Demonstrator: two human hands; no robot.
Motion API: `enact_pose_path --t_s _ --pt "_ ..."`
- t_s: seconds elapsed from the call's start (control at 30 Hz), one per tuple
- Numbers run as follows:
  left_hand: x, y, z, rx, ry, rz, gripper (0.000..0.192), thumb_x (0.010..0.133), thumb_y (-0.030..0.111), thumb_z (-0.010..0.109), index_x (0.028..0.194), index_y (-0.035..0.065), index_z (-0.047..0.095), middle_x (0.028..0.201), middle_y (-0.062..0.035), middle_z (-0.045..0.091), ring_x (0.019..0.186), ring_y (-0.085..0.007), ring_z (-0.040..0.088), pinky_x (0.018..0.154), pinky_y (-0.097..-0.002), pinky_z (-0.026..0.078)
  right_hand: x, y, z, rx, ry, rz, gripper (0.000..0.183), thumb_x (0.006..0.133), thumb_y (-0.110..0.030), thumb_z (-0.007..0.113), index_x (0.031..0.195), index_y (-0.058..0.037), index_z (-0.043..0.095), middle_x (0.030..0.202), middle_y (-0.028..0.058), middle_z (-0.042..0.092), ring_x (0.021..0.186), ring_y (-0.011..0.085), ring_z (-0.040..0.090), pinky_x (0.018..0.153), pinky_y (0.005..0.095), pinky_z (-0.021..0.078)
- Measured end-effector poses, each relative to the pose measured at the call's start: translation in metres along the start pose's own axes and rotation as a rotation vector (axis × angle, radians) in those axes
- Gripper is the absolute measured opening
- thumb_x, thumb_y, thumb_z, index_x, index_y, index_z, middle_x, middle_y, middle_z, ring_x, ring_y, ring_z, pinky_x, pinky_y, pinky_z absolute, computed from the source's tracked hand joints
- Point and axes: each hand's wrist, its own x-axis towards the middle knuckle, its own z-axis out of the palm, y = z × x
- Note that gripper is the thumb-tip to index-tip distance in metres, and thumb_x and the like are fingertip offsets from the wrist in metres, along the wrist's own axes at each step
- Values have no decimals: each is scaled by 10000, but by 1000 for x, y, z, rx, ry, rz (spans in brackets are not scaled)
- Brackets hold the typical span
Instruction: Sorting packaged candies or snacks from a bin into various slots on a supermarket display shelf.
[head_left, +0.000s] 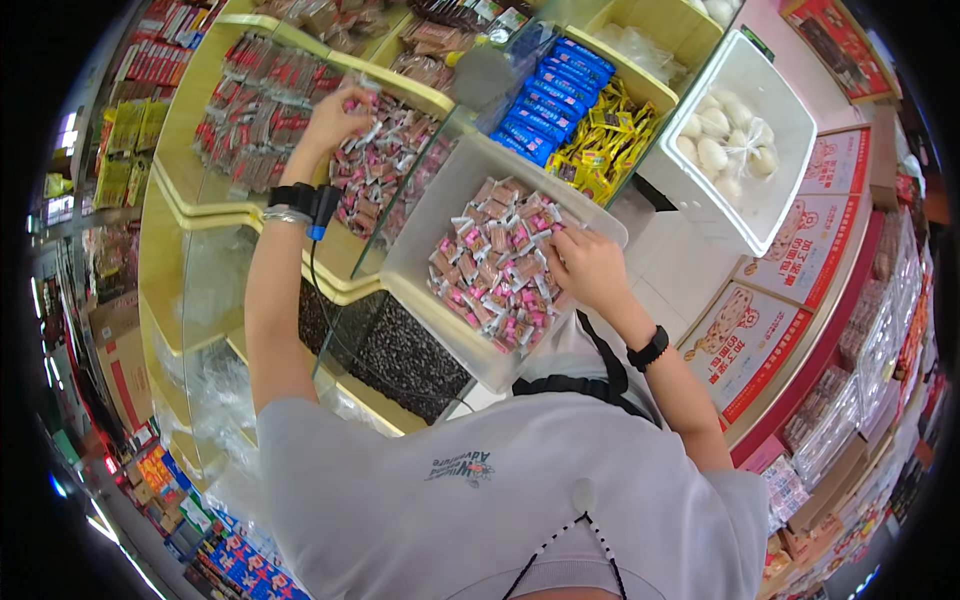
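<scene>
My left hand (339, 120) hovers over a shelf compartment of small wrapped candies (386, 161), its fingers bent toward each other. Whether a candy sits between the fingertips is too small to tell. In front of me a translucent plastic bin (420, 247) holds a heap of similar pink-and-white wrapped candies (491, 262). My right hand (592, 268) reaches over the bin's right side. Its fingertips touch the candies at the heap's edge, and what they grip is hidden. The bin rests against the edge of the wooden display shelf (352, 285).
Red-and-clear packaged snacks (262, 112) fill the compartment at left. Blue packets (551, 97) and yellow packets (607, 139) lie beyond a clear divider (409, 195). A white foam box (780, 97) with bagged white round items stands at right. Dark seeds (409, 360) lie below the bin.
</scene>
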Motion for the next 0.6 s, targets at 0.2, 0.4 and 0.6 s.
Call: enact_pose_path --t_s 0.2,0.4,0.6 --pt "-104 153 4 116 2 243 241 707 21 670 929 36 577 981 -79 636 897 -185 600 784 -309 467 -2 4 0 18 17 -51 151 776 -176 614 709 -73 527 661 83 531 591 272 565 529 383 444" --pt "-195 177 114 -117 -345 260 238 687 -12 613 914 18 552 932 -95 590 876 -239 583 759 -327 476 -5 6 -2 51 -23 -76 112 760 -166 599 743 -70 544 678 68 572 647 260 585 569 382 473" --pt "-241 145 195 -107 -383 115 252 680 -38 615 920 3 551 912 -105 585 871 -267 574 783 -342 459 -6 14 3 146 -126 -100 123 814 -180 589 765 -73 554 739 73 604 647 282 601 546 396 474"
